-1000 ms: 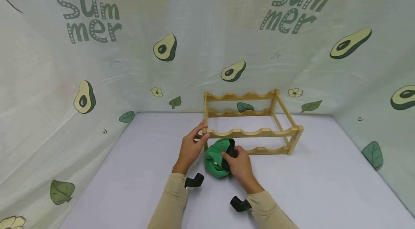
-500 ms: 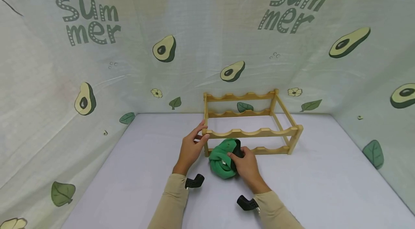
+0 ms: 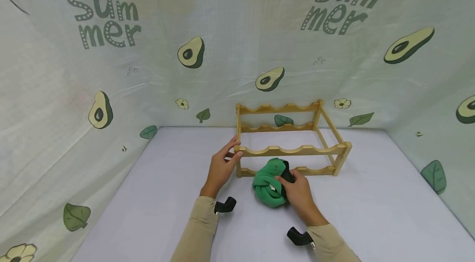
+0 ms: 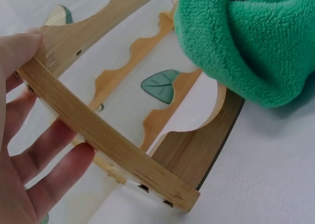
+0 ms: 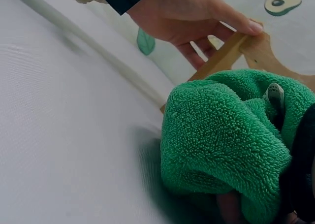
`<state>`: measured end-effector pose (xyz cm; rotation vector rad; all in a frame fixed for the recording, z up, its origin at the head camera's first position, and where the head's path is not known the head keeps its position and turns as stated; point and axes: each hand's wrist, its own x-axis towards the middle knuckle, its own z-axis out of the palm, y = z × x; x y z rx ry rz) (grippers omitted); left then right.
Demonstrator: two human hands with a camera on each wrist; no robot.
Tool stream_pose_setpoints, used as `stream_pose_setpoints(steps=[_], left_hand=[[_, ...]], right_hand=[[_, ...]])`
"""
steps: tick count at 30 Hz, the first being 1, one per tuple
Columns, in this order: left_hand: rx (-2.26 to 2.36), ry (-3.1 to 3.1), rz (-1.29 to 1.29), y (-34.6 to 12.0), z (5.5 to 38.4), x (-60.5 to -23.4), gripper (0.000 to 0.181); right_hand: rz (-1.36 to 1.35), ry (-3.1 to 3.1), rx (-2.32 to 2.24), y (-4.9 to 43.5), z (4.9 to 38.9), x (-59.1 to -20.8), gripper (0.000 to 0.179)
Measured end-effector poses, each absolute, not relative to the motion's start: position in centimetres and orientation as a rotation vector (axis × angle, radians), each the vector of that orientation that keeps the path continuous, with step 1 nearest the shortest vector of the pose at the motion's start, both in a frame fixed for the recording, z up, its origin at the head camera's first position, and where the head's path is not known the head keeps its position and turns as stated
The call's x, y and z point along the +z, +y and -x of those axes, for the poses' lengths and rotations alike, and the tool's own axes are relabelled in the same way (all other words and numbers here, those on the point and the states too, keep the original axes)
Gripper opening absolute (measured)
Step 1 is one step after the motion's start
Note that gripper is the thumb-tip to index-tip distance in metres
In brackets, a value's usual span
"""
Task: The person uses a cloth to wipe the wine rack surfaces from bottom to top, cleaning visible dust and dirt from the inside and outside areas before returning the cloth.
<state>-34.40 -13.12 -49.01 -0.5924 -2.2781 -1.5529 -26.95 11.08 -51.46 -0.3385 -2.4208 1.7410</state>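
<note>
A pale wooden wine rack (image 3: 289, 153) with scalloped rails stands near the back of the table. My left hand (image 3: 219, 169) holds its front left corner; in the left wrist view the thumb lies on the front rail while the fingers reach behind the side post (image 4: 108, 135). Right of that corner, against the rack's front in the head view, is a bunched green terry cloth (image 3: 268, 187) with a small white tag and a black part (image 3: 286, 177). My right hand (image 3: 299, 192) grips the cloth by this black part. The cloth hides some of its fingers in the right wrist view.
A white-covered table (image 3: 371, 212) lies under everything. Behind it hangs a pale curtain (image 3: 222, 6) printed with avocados, leaves and lettering, close to the rack's rear. Black camera mounts (image 3: 225, 205) stick out from both wrists.
My right hand has carried the green terry cloth steadily rightward along the front of the rack. The left hand keeps its hold on the corner.
</note>
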Motion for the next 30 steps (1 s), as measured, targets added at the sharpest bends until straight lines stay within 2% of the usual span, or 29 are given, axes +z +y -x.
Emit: stream_pose_setpoints(steps=[15, 23, 30], left_hand=[[-1.554, -2.251, 0.602, -13.0, 34.4, -49.0, 0.034], [-1.529, -2.293, 0.574, -13.0, 34.1, -49.0, 0.035], [-1.515, -2.3, 0.578, -13.0, 34.2, -49.0, 0.035]], right_hand=[[0.426, -2.428, 1.721, 13.9, 26.1, -51.2, 0.041], [0.528, -2.428, 1.744, 16.9, 25.4, -51.1, 0.056], [0.598, -2.373, 1.816, 18.6, 24.7, -50.9, 0.054]])
